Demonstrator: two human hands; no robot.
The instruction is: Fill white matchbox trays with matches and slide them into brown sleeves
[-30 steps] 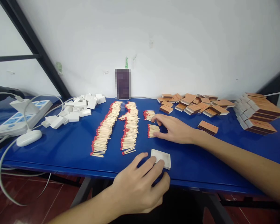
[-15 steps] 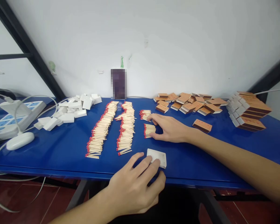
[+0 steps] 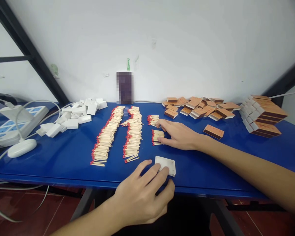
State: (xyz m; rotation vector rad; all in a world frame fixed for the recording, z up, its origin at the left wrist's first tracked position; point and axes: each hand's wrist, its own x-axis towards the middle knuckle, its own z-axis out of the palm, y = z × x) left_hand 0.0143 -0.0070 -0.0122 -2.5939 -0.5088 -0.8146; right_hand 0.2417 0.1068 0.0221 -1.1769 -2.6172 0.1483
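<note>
My right hand reaches over two small bunches of red-tipped matches. Its index finger touches the right end of the far bunch; its thumb lies on the near bunch. Thumb and finger stay apart, so that hand is open. Near the table's front edge, a white matchbox tray rests with its hollow side up. Fingertips of my left hand reach over its near wall and grip it, while the left thumb is hidden. To the left, two long rows of matches, one outer row and one inner row, lie side by side.
White trays are heaped at back left, beside a power strip and cables. Orange matchbox sleeves lie piled at back right. A single matchbox sleeve sits near my right forearm. Filled-looking matchboxes stand stacked at far right.
Almost nothing differs. My right fingers have shifted very slightly at the matches; my left hand stays on the tray.
</note>
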